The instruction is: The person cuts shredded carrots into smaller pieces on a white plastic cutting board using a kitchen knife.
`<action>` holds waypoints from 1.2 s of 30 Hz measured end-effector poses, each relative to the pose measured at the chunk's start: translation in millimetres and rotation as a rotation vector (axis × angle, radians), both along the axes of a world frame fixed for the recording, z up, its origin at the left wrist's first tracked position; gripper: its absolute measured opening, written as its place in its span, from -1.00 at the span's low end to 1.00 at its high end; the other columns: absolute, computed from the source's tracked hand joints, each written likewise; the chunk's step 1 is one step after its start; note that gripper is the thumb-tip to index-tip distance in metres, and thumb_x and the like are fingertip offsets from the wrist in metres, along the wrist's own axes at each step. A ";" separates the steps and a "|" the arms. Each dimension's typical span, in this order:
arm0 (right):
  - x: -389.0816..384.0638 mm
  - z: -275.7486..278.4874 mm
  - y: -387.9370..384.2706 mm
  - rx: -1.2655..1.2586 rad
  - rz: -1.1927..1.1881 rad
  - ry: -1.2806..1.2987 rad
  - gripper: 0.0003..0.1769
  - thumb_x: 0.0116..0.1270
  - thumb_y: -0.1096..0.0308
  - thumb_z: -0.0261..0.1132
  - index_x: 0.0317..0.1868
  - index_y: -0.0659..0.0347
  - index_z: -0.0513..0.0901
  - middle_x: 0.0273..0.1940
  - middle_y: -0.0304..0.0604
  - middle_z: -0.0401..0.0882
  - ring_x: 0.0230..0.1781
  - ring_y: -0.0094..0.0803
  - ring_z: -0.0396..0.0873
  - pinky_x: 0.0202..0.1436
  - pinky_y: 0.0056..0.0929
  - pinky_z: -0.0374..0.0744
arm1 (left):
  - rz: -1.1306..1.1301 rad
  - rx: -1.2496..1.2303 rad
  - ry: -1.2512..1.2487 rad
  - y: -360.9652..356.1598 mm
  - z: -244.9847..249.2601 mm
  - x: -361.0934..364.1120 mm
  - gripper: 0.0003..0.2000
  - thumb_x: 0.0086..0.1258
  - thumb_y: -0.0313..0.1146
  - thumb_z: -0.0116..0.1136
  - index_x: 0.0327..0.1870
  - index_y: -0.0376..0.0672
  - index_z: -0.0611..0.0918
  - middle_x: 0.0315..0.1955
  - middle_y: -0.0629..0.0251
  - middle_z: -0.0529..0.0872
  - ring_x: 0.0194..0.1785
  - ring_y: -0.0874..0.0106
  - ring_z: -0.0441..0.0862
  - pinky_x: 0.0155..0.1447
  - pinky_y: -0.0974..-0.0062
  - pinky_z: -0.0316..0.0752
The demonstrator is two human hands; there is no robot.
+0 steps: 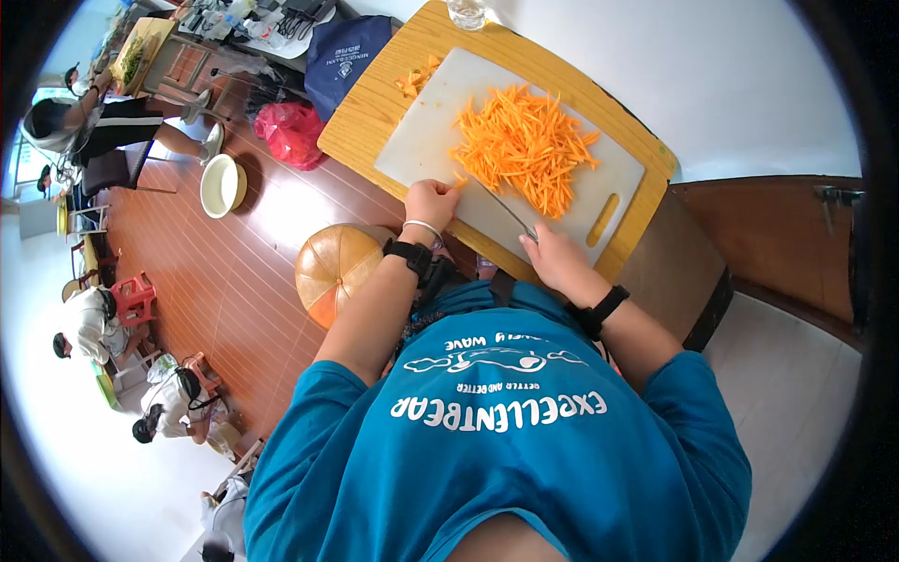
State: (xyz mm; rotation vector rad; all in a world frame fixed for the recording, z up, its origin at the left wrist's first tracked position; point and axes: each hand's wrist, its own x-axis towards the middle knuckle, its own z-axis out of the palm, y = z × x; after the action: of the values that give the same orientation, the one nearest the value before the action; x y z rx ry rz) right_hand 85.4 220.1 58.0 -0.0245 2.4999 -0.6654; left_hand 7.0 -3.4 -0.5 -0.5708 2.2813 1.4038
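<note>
A pile of orange carrot strips (524,145) lies on a white cutting board (412,140), which rests on a wooden table (370,108). My right hand (560,259) is closed around the handle of a kitchen knife (508,209). Its thin blade points up and left, between the pile and my left hand. At the board's near edge, the fingers of my left hand (432,202) are curled together, with a small bit of carrot (459,181) at their tips. More carrot strips (417,78) sit at the table's far left corner.
A glass (466,13) stands at the table's far edge. To the left are a navy bag (345,61), a red plastic bag (289,136), a cream basin (223,185) and a round leather stool (337,272). Several people sit or work farther left. A white wall borders the table's far side.
</note>
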 end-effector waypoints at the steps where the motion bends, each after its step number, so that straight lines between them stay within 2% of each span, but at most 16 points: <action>1: -1.9 5.5 0.5 0.002 -0.017 0.005 -0.63 0.48 0.05 0.09 -0.13 0.25 0.45 -0.34 0.24 0.64 -0.26 0.23 0.60 -0.21 0.11 0.53 | -0.003 0.014 -0.011 -1.0 -1.8 -0.7 -0.83 0.21 -0.36 0.25 -0.43 -0.32 0.69 -0.65 0.24 0.69 -0.60 0.48 0.64 -0.41 0.51 0.55; 4: 0.1 -3.0 6.4 0.014 -0.002 0.078 -0.62 0.46 0.02 0.09 -0.15 0.23 0.46 -0.36 0.20 0.64 -0.29 0.21 0.60 -0.25 0.11 0.52 | -0.039 0.076 -0.040 -3.5 -0.5 -3.9 -0.86 0.26 -0.40 0.24 -0.35 -0.33 0.68 -0.59 0.29 0.66 -0.61 0.51 0.59 -0.50 0.55 0.49; 7: 0.8 -10.4 14.3 -0.001 0.002 0.185 -0.63 0.45 0.00 0.10 -0.17 0.19 0.47 -0.40 0.13 0.65 -0.36 0.17 0.62 -0.33 0.09 0.54 | -0.006 0.171 -0.023 -6.3 14.3 -3.5 -0.83 0.26 -0.41 0.17 -0.28 -0.36 0.69 -0.56 0.21 0.70 -0.55 0.46 0.65 -0.41 0.50 0.53; 10: 0.5 -7.7 18.7 0.039 0.023 0.155 -0.63 0.44 0.00 0.12 -0.19 0.18 0.48 -0.41 0.11 0.65 -0.37 0.15 0.62 -0.34 0.08 0.54 | -0.079 0.046 0.234 -15.5 4.2 -13.1 -0.79 0.27 -0.43 0.16 -0.15 -0.33 0.69 -0.44 0.16 0.71 -0.38 0.35 0.67 -0.25 0.44 0.57; 13: 1.5 -7.7 20.2 0.078 0.092 0.113 -0.63 0.43 -0.01 0.13 -0.21 0.17 0.49 -0.42 0.11 0.65 -0.37 0.14 0.63 -0.33 0.08 0.54 | -0.302 -0.172 0.479 -19.2 7.3 -24.1 -0.79 0.29 -0.43 0.18 -0.10 -0.26 0.68 -0.29 0.18 0.67 -0.25 0.35 0.64 -0.14 0.43 0.56; 16: 4.0 -9.1 17.5 0.078 0.078 0.101 -0.63 0.42 -0.01 0.14 -0.22 0.16 0.49 -0.42 0.12 0.65 -0.37 0.14 0.63 -0.34 0.08 0.53 | -0.351 -0.219 0.525 -8.8 4.6 -34.6 -0.80 0.25 -0.42 0.21 -0.13 -0.19 0.71 -0.17 0.09 0.61 -0.12 0.23 0.62 0.00 0.36 0.54; 19: 5.2 -10.7 19.2 0.051 0.058 0.104 -0.63 0.42 -0.02 0.13 -0.21 0.16 0.51 -0.43 0.12 0.64 -0.37 0.15 0.62 -0.33 0.07 0.53 | -0.502 -0.333 0.493 -7.4 -1.6 -42.0 -0.84 0.25 -0.41 0.22 -0.18 -0.16 0.72 -0.14 0.08 0.57 -0.09 0.20 0.61 0.05 0.34 0.53; 22: 7.4 -12.2 24.4 0.010 0.034 0.112 -0.62 0.43 -0.02 0.13 -0.20 0.17 0.52 -0.40 0.13 0.65 -0.34 0.15 0.62 -0.31 0.06 0.54 | -0.550 -0.299 0.413 -14.2 0.2 -40.2 -0.85 0.21 -0.41 0.20 -0.23 -0.18 0.71 -0.15 0.05 0.60 0.01 0.06 0.55 0.14 0.27 0.48; 25: 8.0 -8.8 27.8 0.001 0.019 0.088 -0.62 0.43 -0.02 0.12 -0.19 0.17 0.53 -0.36 0.13 0.65 -0.30 0.13 0.63 -0.28 0.06 0.54 | -0.477 -0.186 0.349 -26.2 3.4 -39.6 -0.86 0.20 -0.39 0.23 -0.27 -0.21 0.71 -0.26 0.05 0.68 -0.13 0.12 0.63 0.02 0.29 0.54; 28: 4.6 -6.4 25.2 0.031 0.052 0.043 -0.61 0.42 -0.01 0.13 -0.19 0.19 0.53 -0.32 0.12 0.66 -0.27 0.11 0.63 -0.26 0.05 0.54 | -0.287 -0.077 0.298 -30.0 7.3 -42.9 -0.85 0.21 -0.36 0.26 -0.30 -0.25 0.70 -0.39 0.07 0.73 -0.29 0.20 0.68 -0.14 0.34 0.57; 31: -5.3 2.8 11.8 0.033 0.105 -0.003 -0.61 0.41 -0.02 0.14 -0.20 0.20 0.53 -0.33 0.11 0.66 -0.26 0.12 0.63 -0.24 0.05 0.55 | -0.199 -0.009 0.221 -34.7 0.0 -48.1 -0.81 0.29 -0.33 0.25 -0.29 -0.31 0.68 -0.47 0.15 0.73 -0.41 0.35 0.65 -0.26 0.45 0.55; 34: -15.8 -6.2 -1.2 0.034 0.200 -0.008 -0.62 0.41 0.01 0.16 -0.18 0.21 0.53 -0.31 0.12 0.66 -0.26 0.13 0.63 -0.22 0.04 0.56 | -0.260 -0.125 0.194 -39.4 3.5 -45.2 -0.78 0.29 -0.31 0.26 -0.29 -0.33 0.68 -0.45 0.13 0.73 -0.39 0.35 0.66 -0.23 0.44 0.56; 36: -20.1 -17.8 -2.7 0.012 0.171 0.035 -0.62 0.41 0.01 0.16 -0.17 0.22 0.54 -0.30 0.13 0.66 -0.26 0.13 0.63 -0.22 0.03 0.56 | -0.291 -0.179 0.199 -40.4 4.1 -42.5 -0.80 0.28 -0.31 0.26 -0.29 -0.31 0.69 -0.44 0.12 0.73 -0.36 0.31 0.67 -0.21 0.41 0.57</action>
State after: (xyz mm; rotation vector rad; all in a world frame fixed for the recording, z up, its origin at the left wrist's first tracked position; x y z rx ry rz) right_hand 65.3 217.4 40.2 -0.2446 2.5003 -0.5837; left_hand -35.5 -43.9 3.5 -0.1428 2.5402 1.1681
